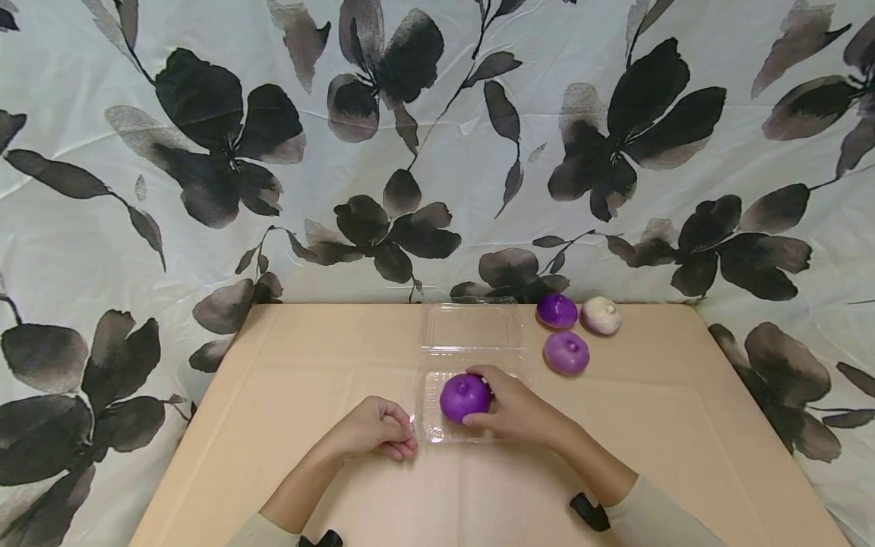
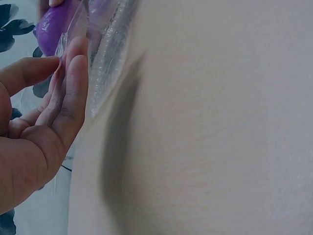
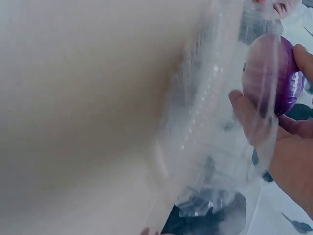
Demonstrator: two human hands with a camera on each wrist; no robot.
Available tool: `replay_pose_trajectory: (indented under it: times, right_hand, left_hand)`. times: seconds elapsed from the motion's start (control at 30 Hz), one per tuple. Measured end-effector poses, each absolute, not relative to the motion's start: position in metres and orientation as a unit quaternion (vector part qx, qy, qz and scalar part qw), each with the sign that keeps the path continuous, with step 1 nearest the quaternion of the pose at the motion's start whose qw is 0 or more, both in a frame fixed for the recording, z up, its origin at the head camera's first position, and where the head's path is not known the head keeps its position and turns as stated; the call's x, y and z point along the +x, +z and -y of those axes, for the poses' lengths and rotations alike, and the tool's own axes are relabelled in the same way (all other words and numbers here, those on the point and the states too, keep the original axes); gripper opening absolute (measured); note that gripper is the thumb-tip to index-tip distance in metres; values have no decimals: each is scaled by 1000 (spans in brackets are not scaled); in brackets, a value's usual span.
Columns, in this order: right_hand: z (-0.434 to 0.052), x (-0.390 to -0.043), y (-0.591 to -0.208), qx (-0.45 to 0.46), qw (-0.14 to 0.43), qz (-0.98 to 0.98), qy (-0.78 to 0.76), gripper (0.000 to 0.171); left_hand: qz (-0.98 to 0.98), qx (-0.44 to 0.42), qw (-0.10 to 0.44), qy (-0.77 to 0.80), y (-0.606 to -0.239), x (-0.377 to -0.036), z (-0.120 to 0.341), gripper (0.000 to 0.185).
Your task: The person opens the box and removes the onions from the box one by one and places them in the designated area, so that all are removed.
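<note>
A clear plastic clamshell container (image 1: 434, 430) stands with its lid (image 1: 472, 328) folded back toward the wall. My left hand (image 1: 377, 430) pinches the container's left rim between thumb and fingertips, and the clear edge (image 2: 62, 46) shows there in the left wrist view. Over the base, my right hand (image 1: 511, 406) holds a shiny purple onion (image 1: 463, 396), its thumb and fingers curled round the right side. Through the clear wall, the right wrist view shows the same onion (image 3: 266, 73) in the fingers.
Beyond the container at the right lie a dark purple onion (image 1: 557, 311), a lighter purple onion (image 1: 566, 352) and a whitish onion (image 1: 601, 315). The light wooden table (image 1: 307, 357) ends at the back against a flower-printed cloth (image 1: 478, 152).
</note>
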State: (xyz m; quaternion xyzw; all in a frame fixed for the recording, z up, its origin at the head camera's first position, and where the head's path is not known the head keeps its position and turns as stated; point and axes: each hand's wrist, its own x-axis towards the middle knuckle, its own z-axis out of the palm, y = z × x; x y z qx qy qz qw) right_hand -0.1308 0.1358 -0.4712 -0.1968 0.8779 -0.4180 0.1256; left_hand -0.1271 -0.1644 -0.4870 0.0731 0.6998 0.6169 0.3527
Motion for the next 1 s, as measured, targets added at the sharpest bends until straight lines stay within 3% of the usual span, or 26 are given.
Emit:
replay_pose_trajectory:
  times: [1.0]
  right_hand:
    - [-259, -146, -447, -100, -44, -881, -461, 81]
  left_hand:
    - [-708, 72, 350, 609, -490, -123, 162, 12]
